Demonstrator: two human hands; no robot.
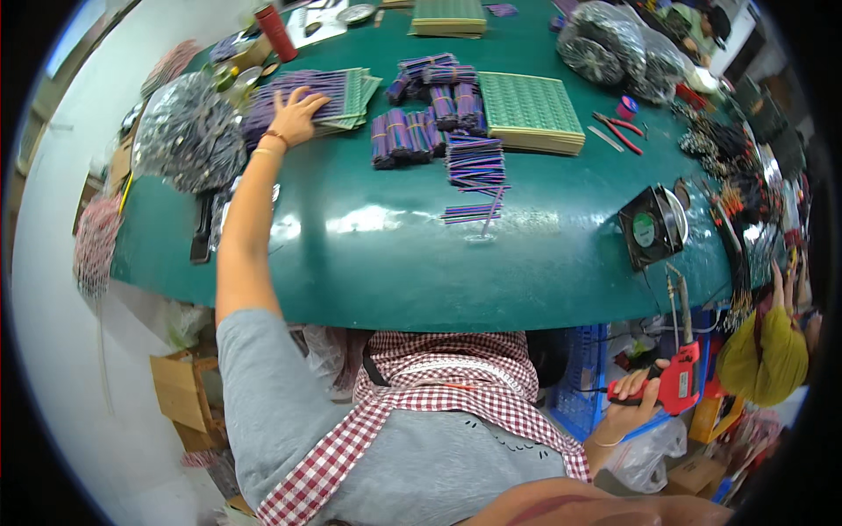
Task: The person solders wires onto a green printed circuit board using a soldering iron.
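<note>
My left arm reaches to the far left of the table. My left hand, fingers spread, rests on a stack of green boards covered with purple wire pieces; the board corners fan out to its right. At the lower right, my right hand is wrapped round the handle of a red soldering gun, whose metal tip points up beside the table edge. Mid-table lie several banded bundles of purple wires and a loose pile of them. A thick stack of green boards sits right of the bundles.
On the green table, a black fan stands right, with red-handled pliers farther back. Bulging plastic bags sit left, and others at back right. A red cylinder stands far left. Other people work at right.
</note>
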